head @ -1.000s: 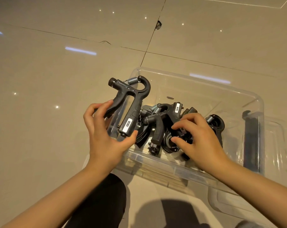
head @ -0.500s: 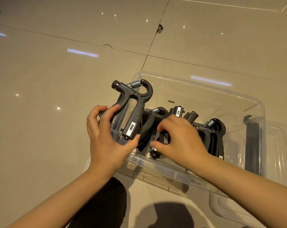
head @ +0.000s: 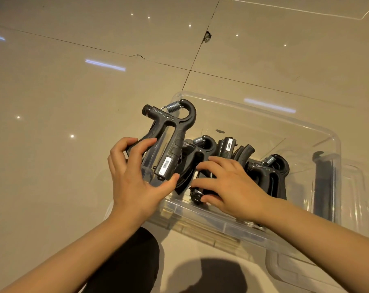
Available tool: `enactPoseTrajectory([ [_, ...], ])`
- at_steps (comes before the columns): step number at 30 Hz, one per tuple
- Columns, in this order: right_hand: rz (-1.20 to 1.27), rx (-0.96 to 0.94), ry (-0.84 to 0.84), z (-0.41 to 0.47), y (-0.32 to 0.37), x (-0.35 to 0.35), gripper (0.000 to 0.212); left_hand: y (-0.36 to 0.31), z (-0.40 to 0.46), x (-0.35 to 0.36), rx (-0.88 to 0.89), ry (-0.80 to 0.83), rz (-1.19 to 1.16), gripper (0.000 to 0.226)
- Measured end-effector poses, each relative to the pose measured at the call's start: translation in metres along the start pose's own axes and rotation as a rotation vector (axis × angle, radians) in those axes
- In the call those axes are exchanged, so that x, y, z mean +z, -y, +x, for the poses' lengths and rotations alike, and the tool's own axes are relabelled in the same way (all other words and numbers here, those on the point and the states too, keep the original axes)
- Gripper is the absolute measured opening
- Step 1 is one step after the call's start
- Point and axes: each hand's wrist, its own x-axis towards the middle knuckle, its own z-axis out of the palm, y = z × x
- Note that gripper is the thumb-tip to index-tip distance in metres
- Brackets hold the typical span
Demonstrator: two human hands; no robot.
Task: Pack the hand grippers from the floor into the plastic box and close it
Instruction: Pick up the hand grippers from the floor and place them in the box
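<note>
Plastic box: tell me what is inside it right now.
Inside the plastic box lie several black hand grippers, piled at the near side. The right hand covers some of them, so an exact count cannot be seen.

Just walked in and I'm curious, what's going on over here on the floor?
A person is packing black hand grippers into a clear plastic box on the tiled floor. The left hand grips one hand gripper at the box's left edge, not yet set down inside. The right hand holds another gripper among the pile in the box. The box is open, with no lid on it.
</note>
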Motion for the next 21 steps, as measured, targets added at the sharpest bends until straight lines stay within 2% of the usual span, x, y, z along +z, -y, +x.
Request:
enactPoseTrajectory([
  [1, 0.002, 0.008, -0.062, 0.001, -0.001, -0.001, 0.03, 0.0, 0.0, 0.0, 0.002, -0.001, 0.003, 0.07],
  [3, -0.005, 0.026, -0.119, 0.004, -0.004, -0.005, 0.03, 0.0, 0.001, 0.0, -0.002, -0.001, 0.003, 0.07],
  [7, -0.062, -0.072, 0.038, 0.014, -0.012, -0.003, 0.037, -0.002, 0.001, 0.0, -0.014, 0.001, 0.002, 0.07],
  [9, -0.006, -0.064, 0.059, 0.014, -0.015, -0.003, 0.042, -0.001, 0.001, 0.0, -0.016, 0.003, -0.002, 0.069],
  [11, -0.062, -0.111, 0.086, 0.012, -0.018, -0.004, 0.045, -0.001, 0.001, 0.0, -0.02, 0.008, -0.003, 0.069],
  [16, -0.159, -0.272, -0.039, 0.01, -0.018, -0.004, 0.035, -0.001, 0.001, 0.0, -0.013, 0.006, -0.012, 0.067],
  [21, -0.131, -0.266, -0.024, 0.023, -0.006, 0.003, 0.039, 0.0, 0.0, 0.001, -0.011, 0.001, 0.0, 0.067],
])
